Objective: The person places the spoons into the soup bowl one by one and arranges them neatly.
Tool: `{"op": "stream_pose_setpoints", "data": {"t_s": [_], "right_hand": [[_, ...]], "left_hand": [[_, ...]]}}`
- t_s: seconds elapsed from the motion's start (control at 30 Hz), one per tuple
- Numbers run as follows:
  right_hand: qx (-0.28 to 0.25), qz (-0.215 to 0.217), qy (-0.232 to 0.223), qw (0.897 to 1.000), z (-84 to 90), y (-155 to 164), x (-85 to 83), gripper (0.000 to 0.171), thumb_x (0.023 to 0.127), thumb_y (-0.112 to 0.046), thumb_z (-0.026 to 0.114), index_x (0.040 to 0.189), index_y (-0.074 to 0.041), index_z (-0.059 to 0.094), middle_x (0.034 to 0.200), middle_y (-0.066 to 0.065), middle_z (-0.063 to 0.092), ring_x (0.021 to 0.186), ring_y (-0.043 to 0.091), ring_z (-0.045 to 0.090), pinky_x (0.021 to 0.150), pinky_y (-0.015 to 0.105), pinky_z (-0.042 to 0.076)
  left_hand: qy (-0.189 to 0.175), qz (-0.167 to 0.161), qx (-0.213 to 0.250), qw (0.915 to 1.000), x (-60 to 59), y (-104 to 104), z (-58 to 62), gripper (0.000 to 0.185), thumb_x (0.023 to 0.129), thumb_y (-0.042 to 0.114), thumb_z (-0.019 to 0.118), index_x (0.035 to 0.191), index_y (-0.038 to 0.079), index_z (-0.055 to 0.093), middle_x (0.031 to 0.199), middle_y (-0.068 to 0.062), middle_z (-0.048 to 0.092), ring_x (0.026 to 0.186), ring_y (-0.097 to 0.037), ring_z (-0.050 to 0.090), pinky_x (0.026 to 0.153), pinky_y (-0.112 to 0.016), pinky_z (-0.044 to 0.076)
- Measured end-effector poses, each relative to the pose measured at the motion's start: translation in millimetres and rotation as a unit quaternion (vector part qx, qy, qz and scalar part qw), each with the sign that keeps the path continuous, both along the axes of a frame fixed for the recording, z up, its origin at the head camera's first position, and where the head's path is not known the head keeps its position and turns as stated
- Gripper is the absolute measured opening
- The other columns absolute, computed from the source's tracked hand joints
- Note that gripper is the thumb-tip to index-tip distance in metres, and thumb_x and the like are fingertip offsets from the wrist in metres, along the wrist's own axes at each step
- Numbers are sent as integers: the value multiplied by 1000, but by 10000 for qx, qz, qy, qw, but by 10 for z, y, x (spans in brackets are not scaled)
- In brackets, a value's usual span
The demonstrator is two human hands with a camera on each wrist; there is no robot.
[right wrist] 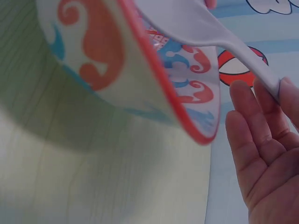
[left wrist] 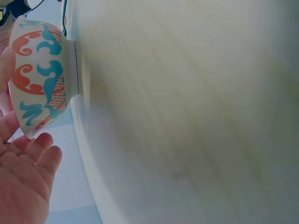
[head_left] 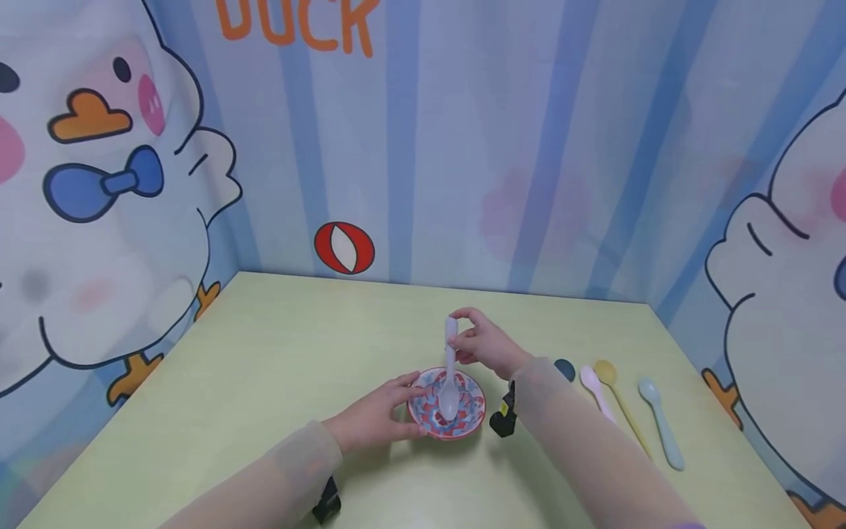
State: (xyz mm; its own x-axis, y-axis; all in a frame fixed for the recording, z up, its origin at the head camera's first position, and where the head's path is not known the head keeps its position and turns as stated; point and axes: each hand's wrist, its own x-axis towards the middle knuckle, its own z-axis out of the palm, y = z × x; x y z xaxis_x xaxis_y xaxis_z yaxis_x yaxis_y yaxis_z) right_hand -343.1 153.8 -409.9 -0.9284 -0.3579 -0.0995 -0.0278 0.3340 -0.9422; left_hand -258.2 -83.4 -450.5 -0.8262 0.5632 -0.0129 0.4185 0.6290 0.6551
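A small bowl [head_left: 471, 413] patterned in red and blue, with a red rim, stands on the table before me. My left hand [head_left: 377, 415] holds it at its left side, fingertips over the rim and thumb at the near edge. The left wrist view shows the bowl's outer wall [left wrist: 39, 79] with orange and teal swirls. My right hand [head_left: 489, 344] pinches a whitish spoon [head_left: 451, 367] by the end of its handle. The spoon's head [right wrist: 187, 21] points down over the inside of the bowl, overlapping it in the head view.
Several spoons lie on the table [head_left: 317, 330] to the right: a pink one [head_left: 590, 380], a yellow one [head_left: 617, 393], a light blue one [head_left: 661, 422] and a dark one [head_left: 565, 369] mostly hidden by the right sleeve. A striped duck-print backdrop [head_left: 463, 147] stands behind.
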Motion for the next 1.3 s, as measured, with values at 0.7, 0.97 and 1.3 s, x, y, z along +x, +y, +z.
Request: {"op": "stream_pose_setpoints", "data": {"t_s": [0.7,0.97,1.3], "right_hand": [[501,89,-2,9987,-110,-104,-55,41,95,-12,61,132,-15,43,92,9,69,83,23,68,78,40,54],[488,63,-45,9988,-128,-84,-40,39,94,-9,62,129,-12,45,90,10,69,79,24,68,73,40,56],[570,-23,-66,9983,-117,-55,-49,40,94,-13,63,129,-11,46,93,10,69,80,24,68,72,38,56]], "left_hand": [[52,14,39,10000,8,-6,-2,74,84,46,72,144,13,46,156,-7,27,141,-33,26,109,-53,30],[-64,14,95,9999,30,4,19,74,84,44,72,145,12,45,156,-6,27,141,-33,26,109,-53,31],[-76,55,31,10000,24,10,24,73,83,44,73,144,15,46,156,-6,27,142,-32,26,109,-53,31]]}}
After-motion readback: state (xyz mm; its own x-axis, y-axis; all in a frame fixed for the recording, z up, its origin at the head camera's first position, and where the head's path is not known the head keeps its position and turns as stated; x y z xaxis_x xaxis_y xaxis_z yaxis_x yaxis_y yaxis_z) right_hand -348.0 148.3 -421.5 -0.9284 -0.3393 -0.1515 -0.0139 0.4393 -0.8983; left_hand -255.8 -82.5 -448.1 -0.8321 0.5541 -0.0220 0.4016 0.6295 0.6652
